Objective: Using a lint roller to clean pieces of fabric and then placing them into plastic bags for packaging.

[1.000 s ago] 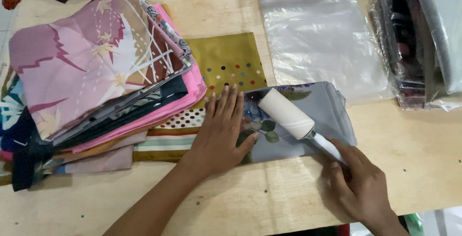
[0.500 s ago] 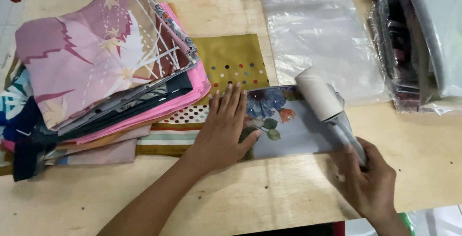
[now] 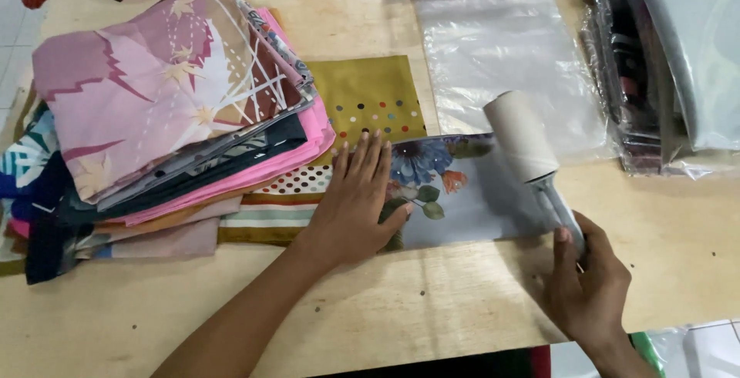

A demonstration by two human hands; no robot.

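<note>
The left hand (image 3: 356, 197) lies flat, fingers spread and together with nothing gripped, pressing down a folded grey floral cloth (image 3: 470, 193) on the wooden tabletop (image 3: 432, 301). The right hand (image 3: 587, 282) is clamped on the handle of a lint roller (image 3: 523, 137), whose head tilts up over the cloth's right end.

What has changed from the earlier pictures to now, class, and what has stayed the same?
The right hand has swept the lint roller rightward across the folded floral cloth, from its middle to its right edge, and tipped it up. The left hand stays flat on the cloth's left part. The fabric stack and clear plastic bag have not moved.
</note>
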